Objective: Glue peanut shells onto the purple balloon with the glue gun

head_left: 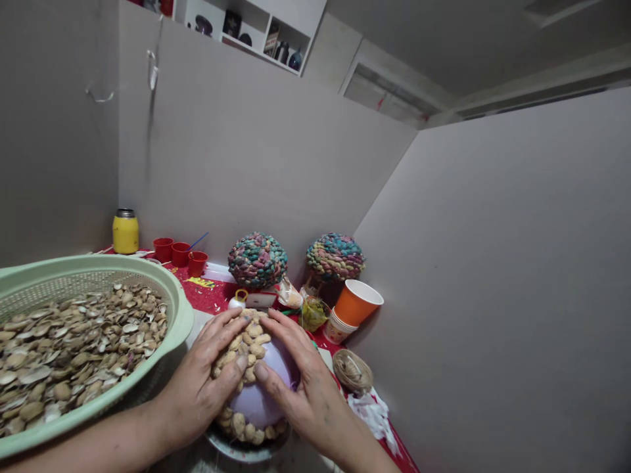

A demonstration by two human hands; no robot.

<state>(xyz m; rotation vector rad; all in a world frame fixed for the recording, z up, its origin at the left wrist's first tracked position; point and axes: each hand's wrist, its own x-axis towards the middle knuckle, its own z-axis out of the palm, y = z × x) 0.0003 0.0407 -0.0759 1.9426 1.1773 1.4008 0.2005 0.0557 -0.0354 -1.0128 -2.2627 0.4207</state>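
A lilac balloon, partly covered with whole peanuts in their shells, rests in a shallow metal bowl. My left hand curves over its left side, fingers on the peanuts and thumb pressed near their edge. My right hand cups the other side, fingers over the top and thumb on the bare lilac surface. Between the two thumbs runs a strip of peanuts. More peanuts ring the lower part at the bowl's rim. My palms hide the sides of the balloon.
At left stands a green colander of shell pieces. Behind are a yellow jar, red cups, two multicoloured peanut-covered balls, an orange paper cup and a twine coil. Grey panels stand behind and at right.
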